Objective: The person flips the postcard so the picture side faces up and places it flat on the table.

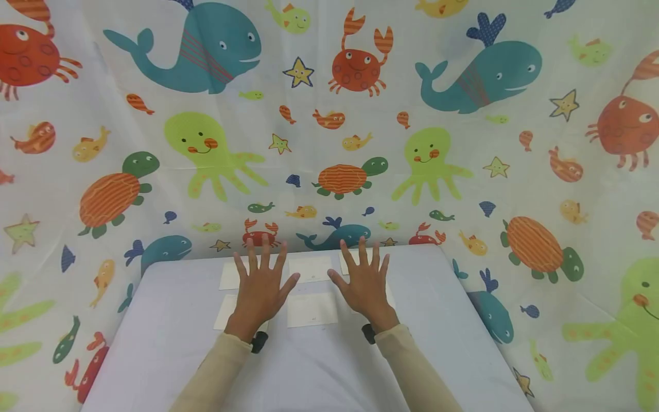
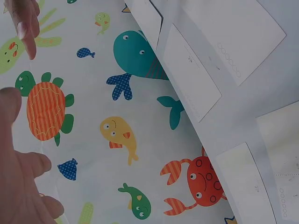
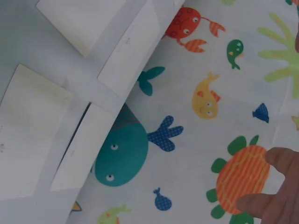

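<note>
Both hands are held out over the far part of a white-covered table, fingers straight and spread, holding nothing. The left hand [image 1: 261, 289] overlaps the left cards in the head view, such as a cream paper card [image 1: 225, 312]. Above the right cards is the right hand [image 1: 365, 286], its thumb toward the middle. Between the hands lie a front card [image 1: 312, 309] and a back card [image 1: 310, 269]. Small printed marks show on a card [image 2: 191, 70] in the left wrist view. The right wrist view shows a card [image 3: 32, 135] at left and the right fingers [image 3: 280, 177].
A white cloth covers the table [image 1: 329, 372]. Behind and beside it hangs a curtain [image 1: 304, 143] printed with whales, crabs, turtles and octopuses. Dark bands [image 1: 259, 341] sit at the wrists, next to the beige sleeves [image 1: 218, 372].
</note>
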`<state>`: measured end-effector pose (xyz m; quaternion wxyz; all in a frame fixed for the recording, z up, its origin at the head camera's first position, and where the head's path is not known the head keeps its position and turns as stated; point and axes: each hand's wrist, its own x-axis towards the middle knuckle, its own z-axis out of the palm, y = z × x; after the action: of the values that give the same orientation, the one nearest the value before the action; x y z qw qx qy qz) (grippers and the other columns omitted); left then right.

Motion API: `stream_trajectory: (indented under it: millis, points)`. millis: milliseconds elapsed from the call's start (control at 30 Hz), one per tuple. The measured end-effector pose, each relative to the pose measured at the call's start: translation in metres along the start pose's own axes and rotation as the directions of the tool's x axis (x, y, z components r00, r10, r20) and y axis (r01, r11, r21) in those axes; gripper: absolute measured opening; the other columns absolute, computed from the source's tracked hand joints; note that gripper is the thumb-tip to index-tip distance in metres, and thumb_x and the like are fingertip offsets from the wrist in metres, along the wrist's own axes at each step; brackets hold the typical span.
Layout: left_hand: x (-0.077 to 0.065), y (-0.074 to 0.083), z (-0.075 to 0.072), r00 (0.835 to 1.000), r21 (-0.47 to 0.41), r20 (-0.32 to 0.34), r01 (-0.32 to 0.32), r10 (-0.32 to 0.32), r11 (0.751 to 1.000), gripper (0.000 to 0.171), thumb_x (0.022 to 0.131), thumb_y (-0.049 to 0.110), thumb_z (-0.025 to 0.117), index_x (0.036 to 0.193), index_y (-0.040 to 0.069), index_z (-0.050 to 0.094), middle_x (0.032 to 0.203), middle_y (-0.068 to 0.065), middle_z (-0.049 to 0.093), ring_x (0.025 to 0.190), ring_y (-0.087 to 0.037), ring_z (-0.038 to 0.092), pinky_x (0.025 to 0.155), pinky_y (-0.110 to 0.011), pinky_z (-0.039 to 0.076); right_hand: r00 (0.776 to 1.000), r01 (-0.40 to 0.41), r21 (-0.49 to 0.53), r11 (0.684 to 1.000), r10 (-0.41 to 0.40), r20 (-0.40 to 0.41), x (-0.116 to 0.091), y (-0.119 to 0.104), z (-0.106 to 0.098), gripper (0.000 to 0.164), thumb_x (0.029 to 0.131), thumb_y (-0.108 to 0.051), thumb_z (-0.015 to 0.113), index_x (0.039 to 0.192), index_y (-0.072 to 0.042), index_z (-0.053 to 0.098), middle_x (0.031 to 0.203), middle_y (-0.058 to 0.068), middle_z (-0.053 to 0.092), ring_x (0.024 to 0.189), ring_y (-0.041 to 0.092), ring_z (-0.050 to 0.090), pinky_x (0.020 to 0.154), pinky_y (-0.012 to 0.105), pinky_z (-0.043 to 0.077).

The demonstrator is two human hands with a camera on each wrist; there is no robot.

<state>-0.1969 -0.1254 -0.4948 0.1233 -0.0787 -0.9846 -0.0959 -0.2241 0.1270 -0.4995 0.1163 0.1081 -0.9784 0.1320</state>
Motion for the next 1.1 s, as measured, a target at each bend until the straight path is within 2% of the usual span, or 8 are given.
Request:
stream_trajectory:
  millis: [100, 200, 300, 400, 600, 833, 1100]
  points:
    - [-0.002, -0.001, -0.002, 1.0, -0.018, -0.022, 0.011, -0.012, 1.0, 0.082, 0.105, 0.061, 0.053, 0.169, 0.016, 0.029, 0.177, -0.026, 0.013, 0.161, -0.058, 0.005, 0.121, -0.084, 0.004, 1.0, 0.005, -0.001, 1.0, -0.005, -0.008, -0.002, -0.003, 0.001, 0.081, 0.101, -0.07, 0.051, 0.169, -0.032, 0.028, 0.176, 0.022, 0.021, 0.16, 0.06, 0.011, 0.122, 0.082, 0.01]
    - [-0.001, -0.003, -0.003, 0.998, -0.028, -0.066, 0.021, -0.022, 0.999, 0.081, 0.104, 0.058, 0.058, 0.168, 0.015, 0.032, 0.174, -0.027, 0.025, 0.16, -0.055, 0.02, 0.122, -0.082, 0.01, 1.0, 0.013, 0.012, 1.0, -0.013, -0.019, -0.001, -0.005, 0.0, 0.081, 0.101, -0.069, 0.052, 0.169, -0.032, 0.029, 0.176, 0.022, 0.021, 0.16, 0.06, 0.013, 0.122, 0.082, 0.011]
    - [-0.002, -0.005, -0.004, 0.993, -0.019, -0.114, 0.026, -0.028, 0.999, 0.08, 0.102, 0.055, 0.063, 0.166, 0.014, 0.037, 0.166, -0.027, 0.039, 0.154, -0.051, 0.036, 0.121, -0.081, 0.018, 0.999, 0.023, 0.019, 1.0, -0.023, -0.023, -0.001, -0.009, 0.001, 0.08, 0.101, -0.069, 0.052, 0.169, -0.032, 0.028, 0.176, 0.022, 0.021, 0.16, 0.06, 0.013, 0.122, 0.082, 0.011]
    - [-0.002, -0.008, -0.005, 0.988, -0.01, -0.154, 0.024, -0.025, 1.0, 0.077, 0.101, 0.053, 0.066, 0.163, 0.013, 0.042, 0.158, -0.028, 0.046, 0.147, -0.049, 0.044, 0.121, -0.077, 0.025, 0.999, 0.033, 0.024, 0.999, -0.033, -0.023, -0.001, -0.013, 0.003, 0.081, 0.101, -0.07, 0.051, 0.169, -0.033, 0.028, 0.176, 0.022, 0.022, 0.159, 0.06, 0.013, 0.122, 0.081, 0.011]
    - [-0.006, -0.013, -0.002, 0.979, -0.001, -0.202, 0.007, -0.007, 1.0, 0.074, 0.1, 0.049, 0.069, 0.159, 0.01, 0.047, 0.154, -0.029, 0.049, 0.142, -0.05, 0.047, 0.119, -0.069, 0.038, 0.999, 0.052, 0.049, 0.997, -0.051, -0.013, -0.003, -0.023, 0.005, 0.081, 0.101, -0.069, 0.052, 0.169, -0.032, 0.029, 0.175, 0.022, 0.024, 0.159, 0.06, 0.018, 0.122, 0.081, 0.014]
    - [-0.013, -0.018, 0.003, 0.979, -0.058, -0.201, 0.032, -0.043, 0.998, 0.074, 0.099, 0.048, 0.07, 0.159, 0.01, 0.047, 0.154, -0.029, 0.049, 0.139, -0.049, 0.049, 0.107, -0.065, 0.05, 0.999, 0.047, 0.075, 0.996, -0.046, -0.006, -0.005, -0.03, 0.012, 0.08, 0.102, -0.068, 0.052, 0.169, -0.032, 0.029, 0.171, 0.02, 0.036, 0.154, 0.051, 0.036, 0.122, 0.076, 0.025]
    - [-0.019, -0.024, 0.008, 0.981, -0.098, -0.173, 0.066, -0.083, 0.993, 0.075, 0.1, 0.049, 0.069, 0.159, 0.009, 0.046, 0.154, -0.029, 0.049, 0.134, -0.047, 0.049, 0.096, -0.06, 0.052, 0.997, 0.069, 0.102, 0.992, -0.066, -0.034, -0.008, -0.035, 0.021, 0.078, 0.102, -0.064, 0.055, 0.168, -0.03, 0.032, 0.163, 0.02, 0.047, 0.147, 0.044, 0.046, 0.12, 0.069, 0.034]
